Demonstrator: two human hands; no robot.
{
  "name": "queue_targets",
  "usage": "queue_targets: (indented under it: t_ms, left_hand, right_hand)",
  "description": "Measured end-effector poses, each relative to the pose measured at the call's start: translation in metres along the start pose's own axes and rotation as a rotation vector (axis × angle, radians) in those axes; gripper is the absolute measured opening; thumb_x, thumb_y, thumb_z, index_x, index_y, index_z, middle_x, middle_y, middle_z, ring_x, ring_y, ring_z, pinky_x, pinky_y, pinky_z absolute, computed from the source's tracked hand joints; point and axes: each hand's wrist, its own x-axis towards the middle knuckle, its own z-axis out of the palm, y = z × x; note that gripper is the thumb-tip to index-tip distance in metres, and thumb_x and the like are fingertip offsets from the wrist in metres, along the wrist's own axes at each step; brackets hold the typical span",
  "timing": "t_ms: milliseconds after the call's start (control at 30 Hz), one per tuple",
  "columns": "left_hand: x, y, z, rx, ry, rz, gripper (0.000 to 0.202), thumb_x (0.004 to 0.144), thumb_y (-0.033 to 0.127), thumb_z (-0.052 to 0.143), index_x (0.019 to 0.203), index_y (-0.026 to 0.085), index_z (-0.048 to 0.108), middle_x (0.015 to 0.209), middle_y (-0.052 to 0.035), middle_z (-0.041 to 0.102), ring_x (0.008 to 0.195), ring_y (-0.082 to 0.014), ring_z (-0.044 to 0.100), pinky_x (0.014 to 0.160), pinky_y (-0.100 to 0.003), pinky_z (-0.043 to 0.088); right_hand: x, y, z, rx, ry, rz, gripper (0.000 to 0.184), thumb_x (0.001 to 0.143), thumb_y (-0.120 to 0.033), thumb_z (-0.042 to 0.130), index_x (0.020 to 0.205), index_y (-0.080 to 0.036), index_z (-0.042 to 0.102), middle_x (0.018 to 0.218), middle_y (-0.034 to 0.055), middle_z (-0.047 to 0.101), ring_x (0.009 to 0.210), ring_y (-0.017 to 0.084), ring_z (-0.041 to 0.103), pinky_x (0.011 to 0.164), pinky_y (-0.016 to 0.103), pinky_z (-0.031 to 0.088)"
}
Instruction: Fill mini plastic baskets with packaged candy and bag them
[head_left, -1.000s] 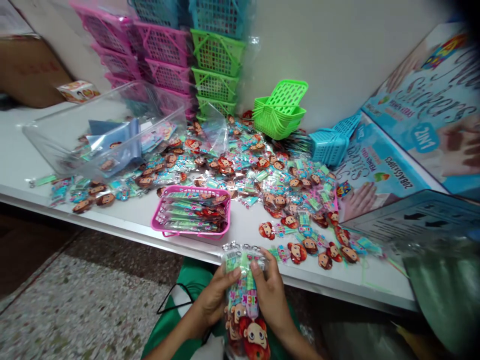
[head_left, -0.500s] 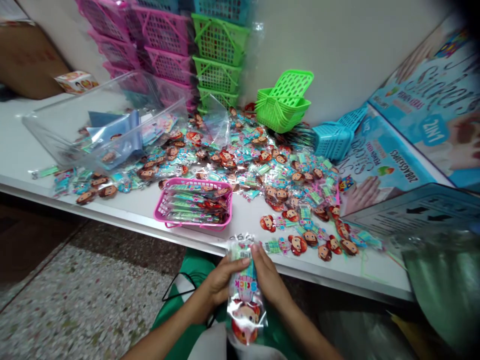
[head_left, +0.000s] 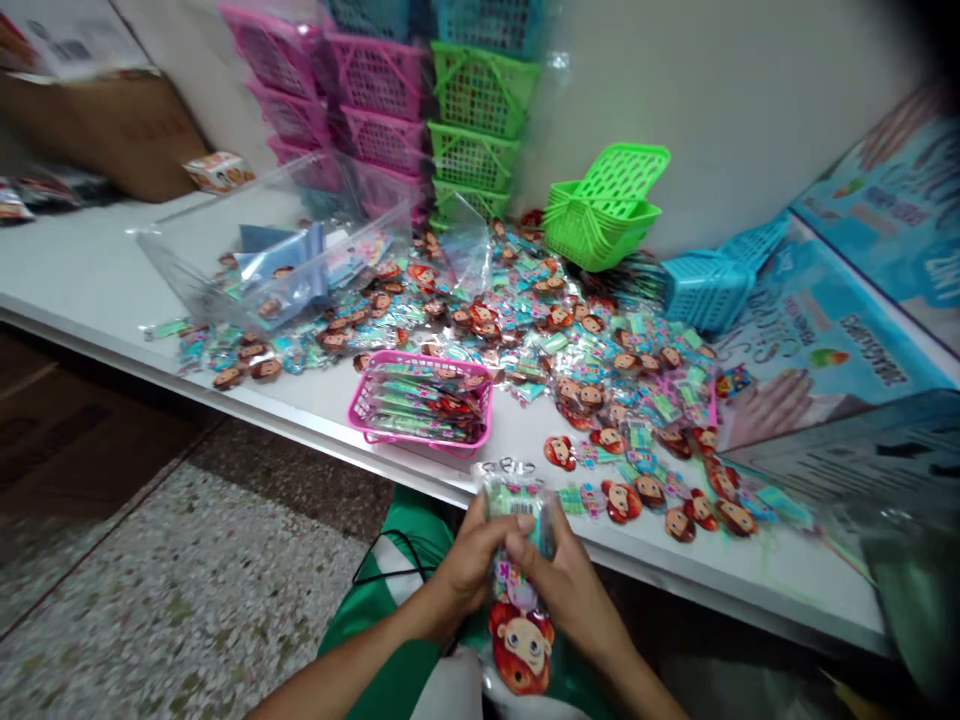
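Both hands grip a clear plastic packet (head_left: pixel 521 640) with a red-haired cartoon head and green-blue contents, held over my lap just in front of the table edge. My left hand (head_left: pixel 469 565) wraps its left side, thumb lying across the front. From the right, my right hand (head_left: pixel 566 580) clasps the same packet, its thumb pressed near the barcode. Whether it is one packet or several stacked ones cannot be made out. Beyond the hands, a pink basket (head_left: pixel 356 425) on the table holds a row of similar packets (head_left: pixel 420 400).
Loose packets (head_left: pixel 480 320) cover much of the white table (head_left: pixel 292 415). A clear plastic bin (head_left: pixel 180 255) stands left. Behind are stacked pink baskets (head_left: pixel 379 80), green baskets (head_left: pixel 600 230) and blue baskets (head_left: pixel 705 285). Printed sticker boxes (head_left: pixel 840 340) lean at right.
My view has swung left, so the scene sits farther right. My right thumb has come down across the packet's front; both hands still hold it.
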Motion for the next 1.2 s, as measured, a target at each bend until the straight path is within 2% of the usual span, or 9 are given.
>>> queue_targets:
  t_ms: [133,333,500,667,767,867,967,1067,1200]
  left_hand:
    - [-0.014,0.007,-0.002,0.055,-0.021,0.086,0.036,0.068,0.015,0.067,0.104,0.016,0.063,0.088,-0.0041,0.068,0.081,-0.0193,0.061,0.078,-0.03,0.046]
    - [-0.022,0.024,-0.007,0.16,-0.11,0.248,0.043,0.071,0.03,0.073,0.111,0.017,0.063,0.113,-0.008,0.063,0.114,-0.0278,0.051,0.101,-0.035,0.034]
    - [-0.022,0.032,-0.009,-0.177,0.034,0.343,0.045,0.078,0.051,0.06,0.108,0.018,0.062,0.11,-0.0083,0.065,0.113,-0.0285,0.053,0.098,-0.039,0.038]
    - [-0.034,0.054,-0.007,-0.02,0.126,0.426,0.033,0.085,0.034,0.057,0.115,0.023,0.057,0.117,-0.0065,0.063,0.111,-0.0248,0.055,0.097,-0.036,0.039]
    - [-0.036,0.079,-0.017,0.22,0.221,0.694,0.034,0.086,0.033,0.055,0.118,0.021,0.057,0.127,-0.0078,0.057,0.12,-0.024,0.049,0.104,-0.034,0.034]
    - [-0.023,0.118,-0.041,0.413,0.475,1.004,0.034,0.089,0.036,0.05,0.119,0.021,0.055,0.128,-0.0083,0.056,0.122,-0.0223,0.048,0.106,-0.035,0.032]
    - [0.004,0.154,-0.075,0.739,0.698,1.081,0.04,0.088,0.042,0.049,0.121,0.019,0.054,0.129,-0.0098,0.053,0.125,-0.0215,0.045,0.108,-0.036,0.028]
    - [0.03,0.167,-0.102,0.902,0.657,1.022,0.049,0.091,0.047,0.04,0.131,0.019,0.045,0.139,-0.0108,0.044,0.132,-0.0212,0.035,0.112,-0.039,0.022]
    - [0.046,0.159,-0.112,0.851,0.417,0.937,0.059,0.092,0.054,0.024,0.139,0.02,0.033,0.145,-0.0107,0.038,0.134,-0.0218,0.034,0.111,-0.041,0.025]
  right_hand:
    - [-0.007,-0.018,0.002,-0.02,-0.186,-0.047,0.065,0.075,-0.035,0.068,0.133,-0.024,0.041,0.13,0.0074,0.055,0.12,0.024,0.05,0.104,0.04,0.035]
    - [0.011,-0.05,0.004,-0.117,-0.269,-0.127,0.039,0.078,-0.027,0.061,0.116,-0.021,0.054,0.114,0.0057,0.063,0.099,0.021,0.06,0.091,0.033,0.045]
    - [0.027,-0.067,0.005,-0.163,-0.497,-0.096,0.047,0.073,-0.019,0.065,0.119,-0.021,0.054,0.103,0.0019,0.066,0.087,0.019,0.061,0.078,0.029,0.049]
    - [0.031,-0.074,0.01,-0.191,-0.572,-0.091,0.06,0.071,-0.015,0.064,0.128,-0.022,0.048,0.102,0.0016,0.066,0.092,0.021,0.061,0.083,0.031,0.049]
    - [0.039,-0.091,0.009,-0.267,-0.553,-0.146,0.062,0.072,-0.015,0.063,0.131,-0.023,0.046,0.102,0.0018,0.066,0.089,0.02,0.062,0.081,0.031,0.05]
    - [0.059,-0.124,0.011,-0.452,-0.452,-0.3,0.057,0.075,-0.021,0.061,0.13,-0.024,0.045,0.09,0.0008,0.068,0.08,0.019,0.064,0.073,0.029,0.051]
    - [0.086,-0.158,0.028,-0.71,-0.343,-0.586,0.053,0.079,-0.023,0.057,0.13,-0.023,0.043,0.093,0.0031,0.067,0.083,0.021,0.064,0.074,0.031,0.05]
    - [0.11,-0.167,0.06,-1.082,-0.196,-0.831,0.061,0.077,-0.019,0.057,0.134,-0.016,0.037,0.116,0.012,0.06,0.101,0.027,0.059,0.083,0.037,0.048]
    - [0.131,-0.142,0.101,-1.524,-0.111,-0.8,0.056,0.079,-0.009,0.048,0.134,-0.012,0.038,0.105,0.016,0.062,0.091,0.029,0.06,0.072,0.037,0.05]
